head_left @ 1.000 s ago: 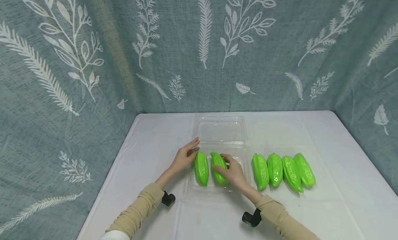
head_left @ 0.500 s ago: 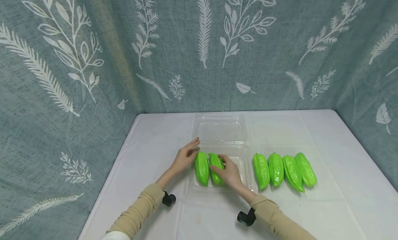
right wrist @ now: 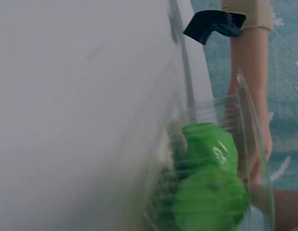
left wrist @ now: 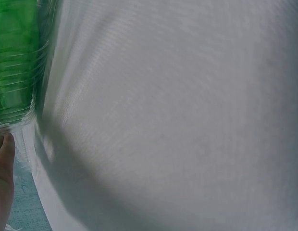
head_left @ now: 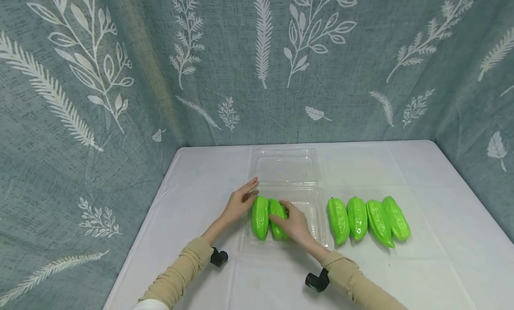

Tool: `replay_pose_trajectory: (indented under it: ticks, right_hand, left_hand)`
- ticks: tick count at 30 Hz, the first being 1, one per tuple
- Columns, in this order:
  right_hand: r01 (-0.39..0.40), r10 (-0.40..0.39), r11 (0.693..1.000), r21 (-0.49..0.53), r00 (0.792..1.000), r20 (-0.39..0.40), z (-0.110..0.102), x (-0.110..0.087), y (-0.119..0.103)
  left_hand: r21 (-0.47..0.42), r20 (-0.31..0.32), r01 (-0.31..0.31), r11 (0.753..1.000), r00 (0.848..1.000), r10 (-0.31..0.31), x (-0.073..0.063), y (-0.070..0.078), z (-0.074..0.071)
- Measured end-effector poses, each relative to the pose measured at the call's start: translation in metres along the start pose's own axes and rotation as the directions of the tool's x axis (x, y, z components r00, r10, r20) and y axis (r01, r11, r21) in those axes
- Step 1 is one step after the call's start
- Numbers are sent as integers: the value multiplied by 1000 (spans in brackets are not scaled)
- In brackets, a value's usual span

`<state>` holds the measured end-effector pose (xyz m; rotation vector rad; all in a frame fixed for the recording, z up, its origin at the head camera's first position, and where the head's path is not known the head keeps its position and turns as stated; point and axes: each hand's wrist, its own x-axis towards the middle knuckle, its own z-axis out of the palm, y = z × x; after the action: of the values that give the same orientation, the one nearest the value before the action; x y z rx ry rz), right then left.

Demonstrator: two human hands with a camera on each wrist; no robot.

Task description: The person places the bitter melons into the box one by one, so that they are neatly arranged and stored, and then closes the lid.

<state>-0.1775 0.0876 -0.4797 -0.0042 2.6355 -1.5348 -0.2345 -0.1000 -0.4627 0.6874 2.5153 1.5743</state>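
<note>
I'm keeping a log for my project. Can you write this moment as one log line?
right hand: holds gourd in tray | left hand: open at tray edge | four gourds on table

You see bright glossy green gourds (head_left: pixel 368 221) on a plain white tablecloth (head_left: pixel 201 185), and two more of the same green in a clear, colourless plastic box (head_left: pixel 287 169). Your sleeves (head_left: pixel 176 274) are tan, the wrist mounts (head_left: pixel 218 257) black, and the backdrop (head_left: pixel 120 78) is grey-blue with white leaf and fern prints.

No readable text, labels, brands or numbers anywhere; nothing printed by the fingers, only white leaf patterns on backdrop.
</note>
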Motion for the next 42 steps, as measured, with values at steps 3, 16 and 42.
replay_pose_trajectory:
  ticks: [3, 16, 42]
  right_hand:
    - [6, -6, 1000, 1, 999, 41, -5, 0, 0]
    - [-46, 32, 994, 103, 991, 131, -11, -5, 2]
    - [60, -67, 994, 87, 994, 82, -13, -9, 5]
  left_hand:
    - [-2, -3, -1, 1000, 1000, 1, -1, 1, 0]
    - [12, -1, -5, 1000, 1000, 5, -2, 7, -1]
    - [28, -36, -18, 999, 999, 19, 1, -6, 3]
